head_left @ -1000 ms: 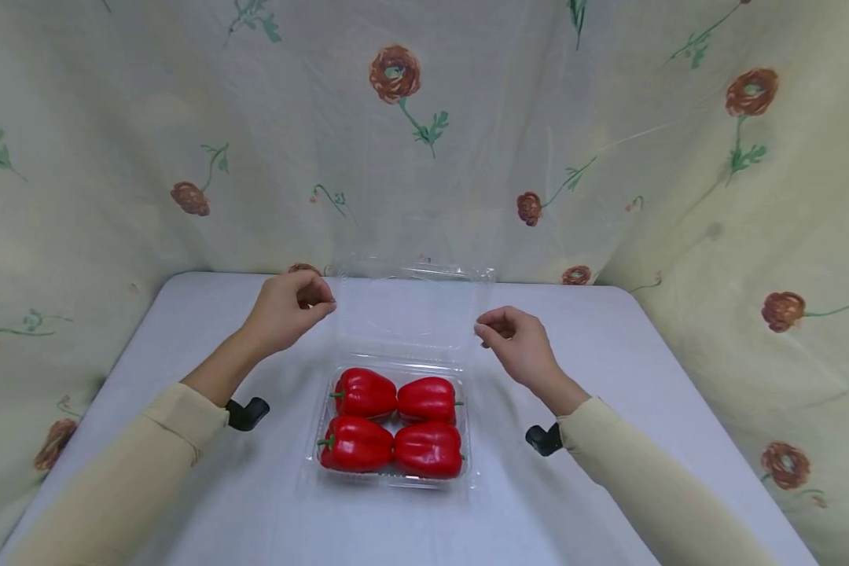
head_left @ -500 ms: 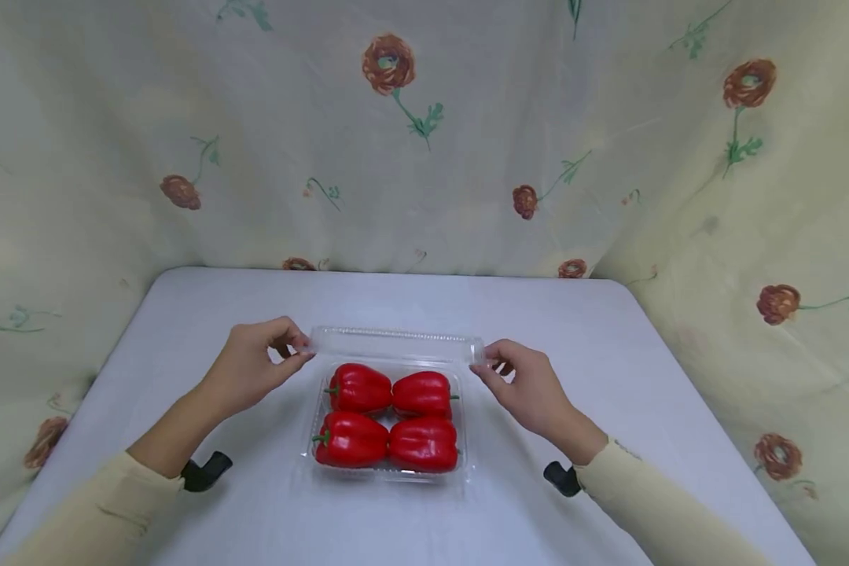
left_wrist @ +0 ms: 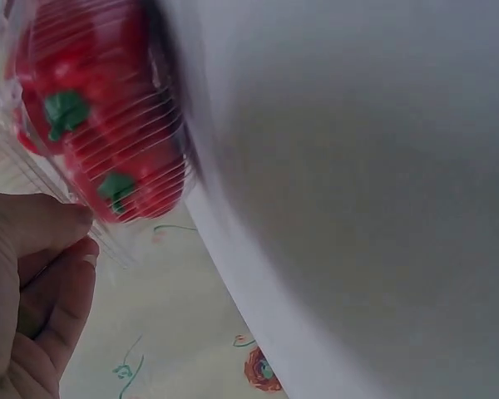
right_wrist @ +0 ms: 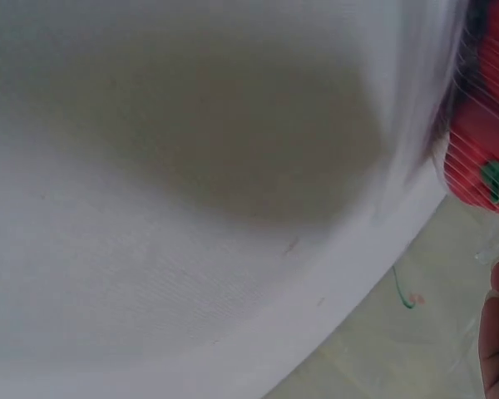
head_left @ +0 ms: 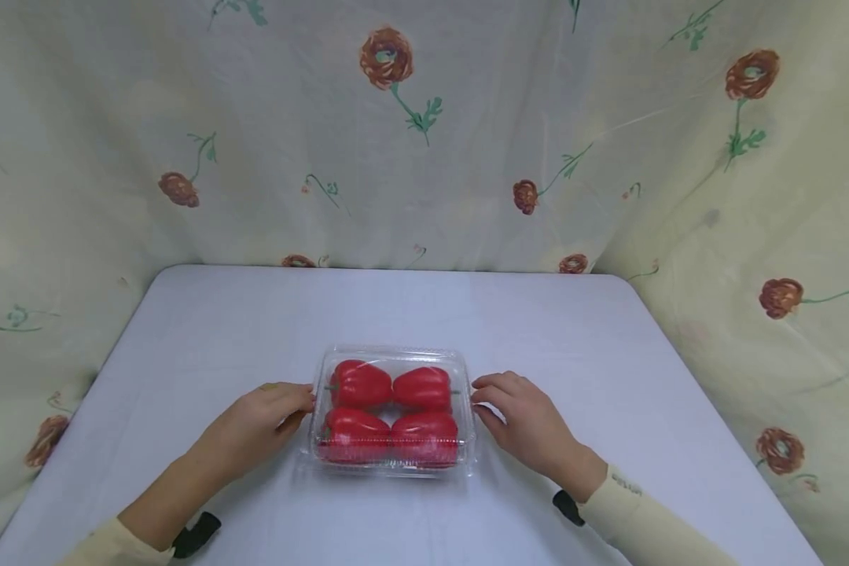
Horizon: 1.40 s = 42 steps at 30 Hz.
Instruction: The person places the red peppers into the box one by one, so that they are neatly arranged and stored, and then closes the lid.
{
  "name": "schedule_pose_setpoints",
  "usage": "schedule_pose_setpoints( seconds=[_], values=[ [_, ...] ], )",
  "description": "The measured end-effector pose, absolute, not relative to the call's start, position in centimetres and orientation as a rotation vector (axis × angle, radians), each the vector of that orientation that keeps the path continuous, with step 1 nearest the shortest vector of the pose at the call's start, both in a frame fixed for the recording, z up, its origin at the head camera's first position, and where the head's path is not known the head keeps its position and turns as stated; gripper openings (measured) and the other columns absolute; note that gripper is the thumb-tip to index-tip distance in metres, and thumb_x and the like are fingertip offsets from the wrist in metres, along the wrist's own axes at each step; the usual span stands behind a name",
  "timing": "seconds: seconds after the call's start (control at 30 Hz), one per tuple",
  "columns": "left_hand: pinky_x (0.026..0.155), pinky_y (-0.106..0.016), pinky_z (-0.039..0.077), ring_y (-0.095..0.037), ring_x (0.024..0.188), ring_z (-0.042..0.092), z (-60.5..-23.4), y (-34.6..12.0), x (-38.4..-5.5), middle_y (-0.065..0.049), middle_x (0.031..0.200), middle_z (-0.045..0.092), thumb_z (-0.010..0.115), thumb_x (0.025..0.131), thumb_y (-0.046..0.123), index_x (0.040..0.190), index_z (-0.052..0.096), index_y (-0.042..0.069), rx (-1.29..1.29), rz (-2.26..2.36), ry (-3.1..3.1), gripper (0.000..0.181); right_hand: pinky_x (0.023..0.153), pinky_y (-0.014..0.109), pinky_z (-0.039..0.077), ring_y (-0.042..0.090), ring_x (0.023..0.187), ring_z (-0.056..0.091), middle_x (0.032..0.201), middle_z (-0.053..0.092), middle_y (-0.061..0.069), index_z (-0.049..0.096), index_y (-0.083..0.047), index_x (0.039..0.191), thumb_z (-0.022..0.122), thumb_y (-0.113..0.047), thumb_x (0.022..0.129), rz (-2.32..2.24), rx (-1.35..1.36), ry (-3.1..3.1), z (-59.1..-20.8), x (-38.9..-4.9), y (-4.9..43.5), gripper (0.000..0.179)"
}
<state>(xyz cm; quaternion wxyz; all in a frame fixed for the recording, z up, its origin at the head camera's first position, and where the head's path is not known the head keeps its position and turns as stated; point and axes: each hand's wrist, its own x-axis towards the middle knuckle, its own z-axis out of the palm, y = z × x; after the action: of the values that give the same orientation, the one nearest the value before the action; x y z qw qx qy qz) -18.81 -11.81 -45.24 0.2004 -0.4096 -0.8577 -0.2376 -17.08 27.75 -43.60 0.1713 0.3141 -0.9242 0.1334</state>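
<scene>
A clear plastic clamshell container sits on the table with several red bell peppers inside, two of their green stems showing in the left wrist view. Its hinged lid lies down over the peppers, ribbed along the front. My left hand is at the lid's left edge, thumb and fingers pinching the rim in the left wrist view. On the opposite side, my right hand holds the right edge with its fingertips. The right wrist view cuts off most of that hand.
A white-covered table spreads around the container. Behind it and at both sides hangs a floral curtain. A black wrist strap mount shows under the left wrist, another under the right.
The lid, upright behind the peppers a second ago, has swung forward and down over them. Both hands came down toward the front with it, one along each side.
</scene>
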Motion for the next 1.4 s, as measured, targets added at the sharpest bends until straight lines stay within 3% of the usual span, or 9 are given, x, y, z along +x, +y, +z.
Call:
schedule_pose_setpoints(
  seconds=[0.37, 0.6, 0.83, 0.9, 1.07, 1.17, 1.3, 1.4],
  values=[
    [0.083, -0.036, 0.057, -0.019, 0.106, 0.069, -46.2, -12.1, -17.9, -0.006, 0.114, 0.072, 0.085, 0.073, 0.000, 0.106, 0.072, 0.008, -1.084, -0.613, -2.454, 0.036, 0.088, 0.034, 0.054, 0.015, 0.104, 0.061, 0.113, 0.067, 0.001, 0.072, -0.012, 0.109, 0.078, -0.010, 0.083, 0.348, 0.906, -2.629, -45.0, -16.7, 28.1, 0.027],
    [0.080, -0.035, 0.058, -0.018, 0.101, 0.069, -45.9, -12.7, -17.2, -0.005, 0.110, 0.072, 0.076, 0.074, -0.001, 0.095, 0.075, 0.006, -1.038, -0.701, -2.370, 0.022, 0.087, 0.033, 0.055, 0.011, 0.107, 0.060, 0.113, 0.065, -0.004, 0.072, -0.014, 0.109, 0.071, -0.009, 0.087, 0.621, 0.785, -2.643, -45.3, -15.9, 27.9, 0.023],
    [0.090, -0.016, 0.048, -0.014, 0.104, 0.066, -46.0, -12.8, -15.0, 0.002, 0.116, 0.069, 0.078, 0.078, 0.011, 0.089, 0.077, 0.015, -0.945, -0.857, -2.397, 0.012, 0.073, 0.033, 0.057, 0.008, 0.096, 0.062, 0.108, 0.066, -0.010, 0.073, -0.018, 0.101, 0.071, -0.016, 0.090, 0.935, 0.659, -2.630, -45.4, -14.0, 27.3, 0.012],
    [0.092, -0.015, 0.047, -0.015, 0.105, 0.066, -46.2, -12.7, -14.6, 0.003, 0.117, 0.068, 0.081, 0.077, 0.012, 0.088, 0.077, 0.017, -0.923, -0.892, -2.403, 0.012, 0.072, 0.032, 0.056, 0.007, 0.092, 0.062, 0.106, 0.065, -0.012, 0.072, -0.020, 0.102, 0.073, -0.017, 0.089, 0.969, 0.588, -2.675, -45.5, -13.5, 27.0, 0.013],
    [0.077, -0.024, 0.057, -0.016, 0.099, 0.066, -46.3, -12.4, -14.2, 0.001, 0.112, 0.067, 0.084, 0.076, 0.010, 0.089, 0.073, 0.021, -0.853, -1.043, -2.479, 0.021, 0.069, 0.029, 0.056, 0.007, 0.081, 0.063, 0.097, 0.067, -0.010, 0.068, -0.019, 0.110, 0.075, -0.012, 0.087, 1.131, 0.396, -2.786, -45.6, -12.5, 26.3, 0.024],
    [0.069, -0.025, 0.056, -0.014, 0.093, 0.065, -46.0, -12.2, -14.2, 0.003, 0.105, 0.066, 0.083, 0.078, 0.009, 0.094, 0.070, 0.021, -0.737, -1.200, -2.610, 0.024, 0.068, 0.026, 0.055, 0.008, 0.075, 0.065, 0.089, 0.070, -0.007, 0.064, -0.015, 0.115, 0.071, -0.009, 0.089, 1.271, 0.331, -2.818, -45.5, -12.0, 26.1, 0.027],
    [0.070, -0.024, 0.055, -0.009, 0.086, 0.063, -45.4, -11.9, -14.2, 0.008, 0.094, 0.065, 0.075, 0.087, 0.013, 0.104, 0.065, 0.016, -0.646, -1.385, -2.792, 0.020, 0.068, 0.025, 0.052, 0.012, 0.069, 0.065, 0.081, 0.070, -0.002, 0.058, -0.014, 0.122, 0.068, -0.009, 0.091, 1.460, 0.287, -2.857, -45.2, -11.7, 26.2, 0.033],
    [0.067, -0.025, 0.054, -0.011, 0.078, 0.064, -45.2, -11.9, -14.1, 0.004, 0.089, 0.067, 0.071, 0.091, 0.015, 0.110, 0.060, 0.011, -0.624, -1.550, -2.850, 0.022, 0.070, 0.025, 0.052, 0.018, 0.069, 0.067, 0.080, 0.069, 0.003, 0.052, -0.011, 0.128, 0.068, -0.010, 0.092, 1.656, 0.257, -2.863, -45.0, -11.5, 26.3, 0.040]
  ],
)
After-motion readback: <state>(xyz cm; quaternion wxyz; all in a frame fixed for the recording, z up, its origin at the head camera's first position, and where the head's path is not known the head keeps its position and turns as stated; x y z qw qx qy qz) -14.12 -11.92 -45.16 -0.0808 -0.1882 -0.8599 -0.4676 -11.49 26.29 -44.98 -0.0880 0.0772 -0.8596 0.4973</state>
